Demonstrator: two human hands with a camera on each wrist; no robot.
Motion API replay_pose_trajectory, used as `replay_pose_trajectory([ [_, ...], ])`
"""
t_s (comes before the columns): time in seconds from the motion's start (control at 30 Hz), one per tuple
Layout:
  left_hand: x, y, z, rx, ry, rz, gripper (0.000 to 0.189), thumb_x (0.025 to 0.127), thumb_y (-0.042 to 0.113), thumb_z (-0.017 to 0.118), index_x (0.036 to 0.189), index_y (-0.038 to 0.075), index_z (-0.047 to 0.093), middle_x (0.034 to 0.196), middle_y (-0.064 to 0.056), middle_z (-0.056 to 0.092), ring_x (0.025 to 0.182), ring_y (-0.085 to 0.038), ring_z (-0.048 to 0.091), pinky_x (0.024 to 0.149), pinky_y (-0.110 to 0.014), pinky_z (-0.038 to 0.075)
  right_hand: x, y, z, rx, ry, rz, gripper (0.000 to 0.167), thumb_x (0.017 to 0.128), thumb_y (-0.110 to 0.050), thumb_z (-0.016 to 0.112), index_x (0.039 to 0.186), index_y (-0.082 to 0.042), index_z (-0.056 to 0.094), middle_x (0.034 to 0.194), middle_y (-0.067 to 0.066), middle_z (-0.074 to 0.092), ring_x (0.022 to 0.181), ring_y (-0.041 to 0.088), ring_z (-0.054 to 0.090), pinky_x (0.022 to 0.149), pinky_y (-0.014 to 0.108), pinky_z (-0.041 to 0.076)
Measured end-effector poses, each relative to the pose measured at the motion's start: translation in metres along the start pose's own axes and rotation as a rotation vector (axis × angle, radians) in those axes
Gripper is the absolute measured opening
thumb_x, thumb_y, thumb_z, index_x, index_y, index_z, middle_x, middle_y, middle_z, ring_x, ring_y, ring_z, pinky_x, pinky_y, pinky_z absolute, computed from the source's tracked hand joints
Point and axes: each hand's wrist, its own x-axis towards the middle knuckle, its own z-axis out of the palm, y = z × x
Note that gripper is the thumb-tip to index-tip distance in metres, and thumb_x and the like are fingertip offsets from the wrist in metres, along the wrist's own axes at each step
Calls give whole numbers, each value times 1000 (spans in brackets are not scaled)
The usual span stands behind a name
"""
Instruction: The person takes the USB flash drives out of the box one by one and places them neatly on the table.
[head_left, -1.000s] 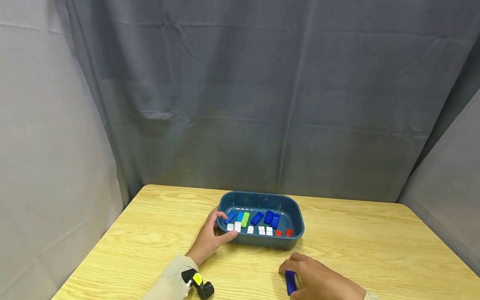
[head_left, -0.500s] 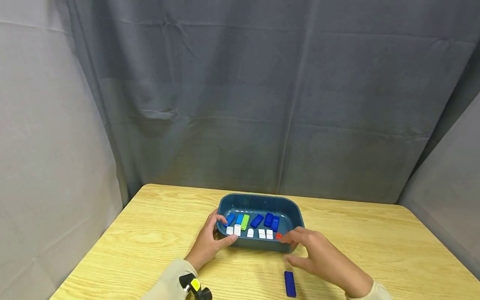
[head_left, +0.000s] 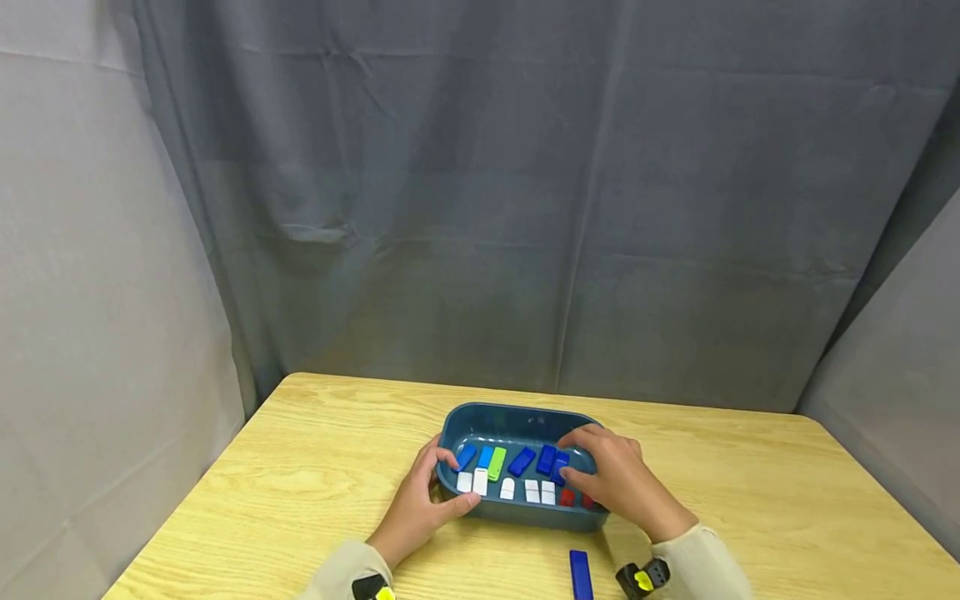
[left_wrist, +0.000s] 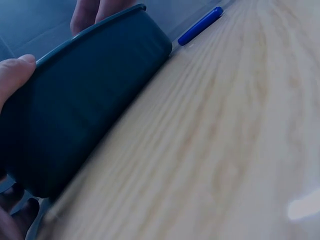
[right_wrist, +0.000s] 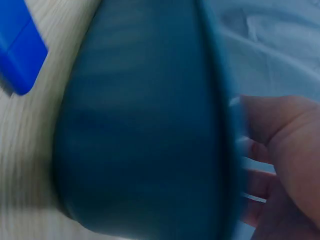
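A dark teal plastic bin [head_left: 525,512] holds several small flat sticks resembling USB sticks: blue, green, white and red. My left hand [head_left: 420,500] grips its left end, thumb on the front rim and a finger over the side. My right hand [head_left: 626,483] reaches over the right end, with thumb and index finger spread apart near a dark blue stick [head_left: 560,468]. Another blue stick [head_left: 581,575] lies on the table in front of the bin; the right wrist view shows a seam across this blue stick [right_wrist: 20,50].
The bin stands on a light wood table [head_left: 337,450]. Behind the table's far edge hangs a grey curtain [head_left: 450,208], with pale cloth [head_left: 97,292] on the left side. Each sleeve carries a small black wrist camera [head_left: 642,579].
My right hand has let go of the blue stick on the table and moved up over the bin's right end. The bin has shifted slightly nearer, with my left hand still on it.
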Motion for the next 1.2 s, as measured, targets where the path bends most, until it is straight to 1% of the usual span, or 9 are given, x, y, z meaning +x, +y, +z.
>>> replay_pose_trajectory([
  [0.1,-1,1,1,9,-2,8,43,79,33,80,106,16,50,157,-11,21,136,-38,35,109,-55,32,5,8,9,-1,-1,28,25,82,-21,76,106,-15,70,111,1,66,105,27,62,86,57,34],
  [0.3,-1,1,2,0,-20,13,43,79,30,80,106,17,49,157,-9,21,133,-33,40,109,-52,32,8,17,22,-36,-7,82,21,84,-21,74,103,-15,70,109,3,67,103,29,63,88,63,32],
  [0.5,1,4,-1,-3,-23,27,44,79,29,79,108,14,50,157,-9,22,134,-33,39,109,-52,33,17,17,28,-106,36,80,20,82,-19,73,102,-15,71,107,5,68,103,31,61,94,71,25],
  [0.57,-2,13,-2,-7,-31,24,44,79,29,79,108,12,50,156,-13,22,132,-35,41,108,-52,33,19,17,30,-135,40,84,21,81,-20,74,101,-15,71,106,6,69,102,31,62,94,72,25],
  [0.6,-4,18,-2,-10,-35,25,44,79,28,79,108,10,50,156,-15,22,132,-35,41,108,-53,34,20,18,31,-149,34,89,21,80,-21,74,101,-16,71,105,6,69,101,31,62,95,72,25],
  [0.73,-5,19,-2,-11,-33,24,44,80,26,79,107,9,50,156,-16,22,128,-34,45,107,-52,34,21,18,32,-176,-19,107,26,77,-26,78,100,-18,72,101,5,71,101,31,62,96,72,25],
  [0.87,-2,7,-1,5,-26,33,43,80,28,79,107,14,50,157,-8,23,129,-30,45,106,-51,36,21,18,32,-177,-67,113,32,73,-29,81,102,-19,71,99,3,71,102,30,62,99,72,22],
  [1.07,-1,5,0,-5,-30,25,42,79,27,80,107,16,50,157,-6,23,132,-31,42,107,-51,36,20,19,32,-204,-83,108,37,71,-30,83,104,-18,71,97,3,71,102,30,61,101,71,21],
  [1.2,-2,9,2,-8,-34,4,41,80,24,79,107,14,50,157,-9,22,135,-33,38,109,-53,33,18,20,33,-241,-84,100,40,70,-31,83,105,-17,71,93,2,71,98,30,61,101,71,22],
])
